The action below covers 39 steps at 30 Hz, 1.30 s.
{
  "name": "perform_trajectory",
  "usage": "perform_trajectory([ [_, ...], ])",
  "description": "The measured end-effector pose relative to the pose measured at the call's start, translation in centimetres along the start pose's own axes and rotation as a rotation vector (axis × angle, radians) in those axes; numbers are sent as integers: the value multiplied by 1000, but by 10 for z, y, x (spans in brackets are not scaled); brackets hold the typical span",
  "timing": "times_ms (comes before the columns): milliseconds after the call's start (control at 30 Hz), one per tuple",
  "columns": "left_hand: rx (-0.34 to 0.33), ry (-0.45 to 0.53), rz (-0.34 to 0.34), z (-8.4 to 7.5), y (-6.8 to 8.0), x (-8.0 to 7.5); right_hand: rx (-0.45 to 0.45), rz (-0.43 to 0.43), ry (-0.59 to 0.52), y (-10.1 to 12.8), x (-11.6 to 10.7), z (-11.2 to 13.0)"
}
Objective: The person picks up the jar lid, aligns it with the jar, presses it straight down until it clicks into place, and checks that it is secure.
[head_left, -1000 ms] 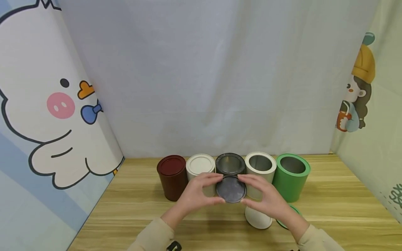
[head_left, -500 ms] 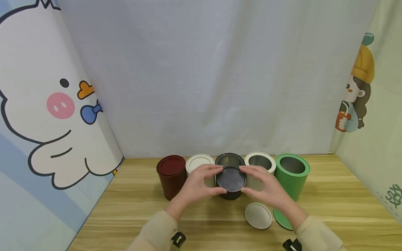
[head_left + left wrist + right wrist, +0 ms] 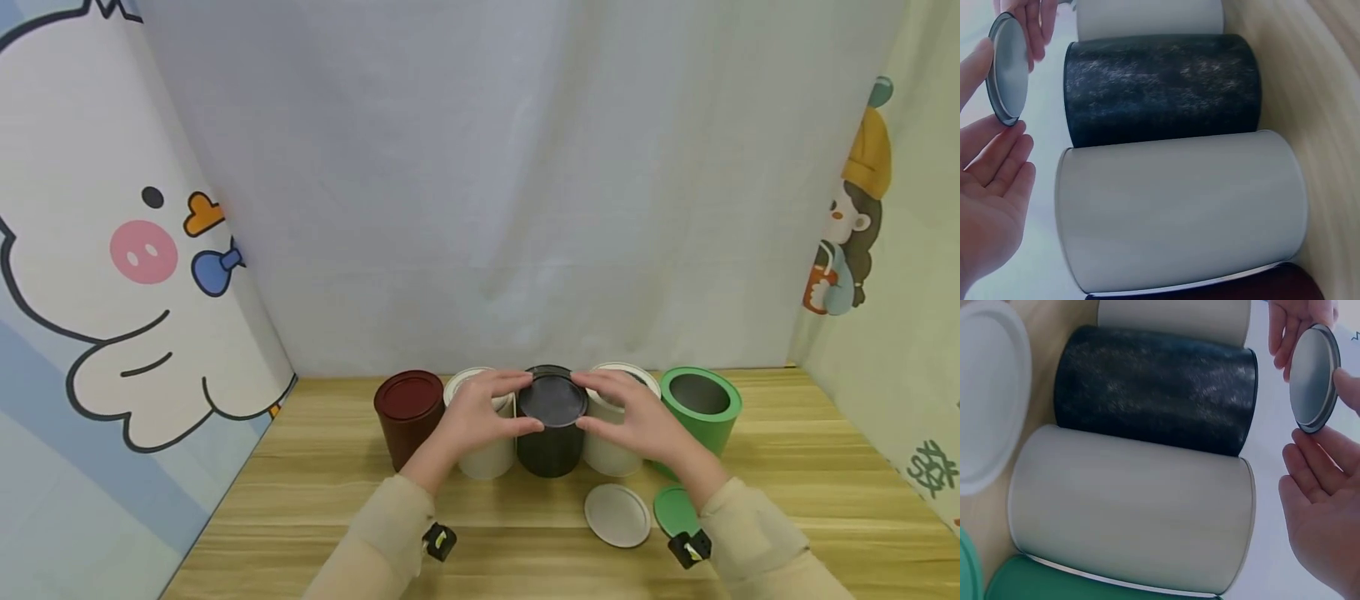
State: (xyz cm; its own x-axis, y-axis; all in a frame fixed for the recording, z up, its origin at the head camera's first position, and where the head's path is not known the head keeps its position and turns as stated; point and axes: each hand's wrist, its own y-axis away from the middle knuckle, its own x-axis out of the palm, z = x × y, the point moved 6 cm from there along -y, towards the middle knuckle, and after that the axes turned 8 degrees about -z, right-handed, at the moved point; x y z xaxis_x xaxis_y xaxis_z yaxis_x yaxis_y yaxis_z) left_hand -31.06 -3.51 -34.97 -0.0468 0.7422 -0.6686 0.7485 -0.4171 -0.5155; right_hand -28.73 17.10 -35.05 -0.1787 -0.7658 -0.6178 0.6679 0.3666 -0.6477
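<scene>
A round black lid (image 3: pixel 553 402) is held between both hands, over the mouth of the black can (image 3: pixel 550 454). My left hand (image 3: pixel 476 421) pinches its left edge between thumb and forefinger. On the opposite edge, my right hand (image 3: pixel 637 417) pinches it the same way. Both wrist views show the lid's silvery underside (image 3: pixel 1013 69), level with the can top and with a gap between them. The black can stands upright between two white cans, the left one (image 3: pixel 486 460) and the right one (image 3: pixel 611 454).
At the row's left end stands a dark red can (image 3: pixel 410 433) with its lid on. An uncovered green can (image 3: pixel 712 433) ends the row on the right. A white lid (image 3: pixel 617 515) and a green lid (image 3: pixel 677 510) lie on the wooden table (image 3: pixel 262 533) in front.
Both hands have carried the black lid forward, from in front of the black can to above its opening. The cans and the loose lids stay where they were.
</scene>
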Motion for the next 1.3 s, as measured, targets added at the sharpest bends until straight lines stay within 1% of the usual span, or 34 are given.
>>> perform_trajectory([
  [100, -22, -8, 26, 1, -7, -1, 12, 32, 16, -7, -2, -3],
  [233, -73, 0, 67, 2, -15, -2, 48, 79, 39, -14, -3, -8],
  [367, -120, 5, 101, 5, -21, -1, 92, 122, 30, -19, -3, -12],
  [467, -150, 9, 119, 8, -25, 0, 127, 162, 22, -23, -2, -16],
  [633, -173, 10, 124, 13, -30, 1, 174, 210, 17, -30, 0, -20],
  [833, -194, 6, 136, 19, -33, 6, 192, 226, 26, -34, 3, -27],
  [1033, -171, -37, 136, 23, -35, 10, 164, 246, 40, -35, 8, -30],
  [1300, -162, -101, 185, 25, -37, 16, 173, 295, 109, -36, 13, -33],
])
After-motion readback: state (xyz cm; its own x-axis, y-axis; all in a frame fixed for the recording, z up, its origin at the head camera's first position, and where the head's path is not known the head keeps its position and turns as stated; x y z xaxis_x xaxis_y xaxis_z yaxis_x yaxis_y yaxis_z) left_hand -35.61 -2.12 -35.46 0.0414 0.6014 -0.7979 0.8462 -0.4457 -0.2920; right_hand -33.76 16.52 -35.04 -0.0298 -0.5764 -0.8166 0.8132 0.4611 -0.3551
